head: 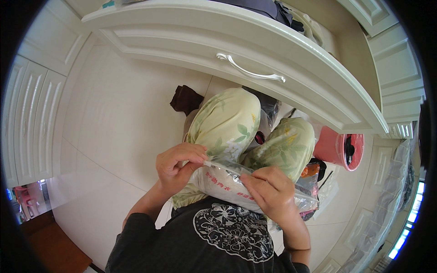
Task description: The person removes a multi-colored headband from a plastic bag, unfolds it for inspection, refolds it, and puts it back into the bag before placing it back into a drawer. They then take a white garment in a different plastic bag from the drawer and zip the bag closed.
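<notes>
Across my lap lies a clear plastic zip bag with red printed writing and pale contents, probably cloth. My left hand pinches the bag's top edge at its left end, by a small white slider. With thumb and fingers, my right hand grips the same edge farther right. The bag's right end reaches past my right wrist. Under it are my knees in pale green trousers with a leaf and flower print.
A pulled-out white drawer with folded clothes juts over my knees. Dark brown cloth lies on the tiled floor. To the right stand a pink bin and filled plastic bags. White cabinets line the left.
</notes>
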Tool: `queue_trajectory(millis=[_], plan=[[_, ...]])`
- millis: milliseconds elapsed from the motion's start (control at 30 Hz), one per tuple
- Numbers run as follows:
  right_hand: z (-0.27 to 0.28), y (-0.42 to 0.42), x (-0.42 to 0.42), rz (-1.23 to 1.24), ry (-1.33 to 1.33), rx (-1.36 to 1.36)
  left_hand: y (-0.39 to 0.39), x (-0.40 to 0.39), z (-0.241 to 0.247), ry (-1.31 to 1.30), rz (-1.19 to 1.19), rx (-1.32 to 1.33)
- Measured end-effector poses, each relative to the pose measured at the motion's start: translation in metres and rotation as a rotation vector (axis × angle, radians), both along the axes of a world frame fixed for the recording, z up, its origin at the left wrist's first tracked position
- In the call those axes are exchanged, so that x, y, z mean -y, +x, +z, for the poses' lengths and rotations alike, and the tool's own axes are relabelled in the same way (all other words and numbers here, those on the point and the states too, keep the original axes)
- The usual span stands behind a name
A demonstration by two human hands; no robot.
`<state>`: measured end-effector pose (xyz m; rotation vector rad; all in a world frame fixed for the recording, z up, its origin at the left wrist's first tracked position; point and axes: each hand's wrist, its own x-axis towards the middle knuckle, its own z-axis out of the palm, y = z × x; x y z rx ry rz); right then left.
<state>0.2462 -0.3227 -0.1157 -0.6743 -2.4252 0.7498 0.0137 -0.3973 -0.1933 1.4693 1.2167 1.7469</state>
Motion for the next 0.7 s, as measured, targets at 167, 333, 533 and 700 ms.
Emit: queue_trajectory(millis=[167,333,533,700], plan=[[-0.003,-0.002,0.001,-0.027,0.004,-0.012,0.006,0.002,0.001,-0.061,-0.004,0.219],[0.000,-0.039,-0.006,-0.048,-0.058,-0.096,0.004,0.001,0.004,-0.080,-0.032,0.213],[-0.005,-0.060,-0.009,0.009,-0.058,-0.135,0.000,0.006,0.002,-0.124,-0.016,0.248],[-0.007,-0.064,-0.009,0.006,-0.070,-0.131,0.000,0.008,0.007,-0.218,-0.004,0.240]])
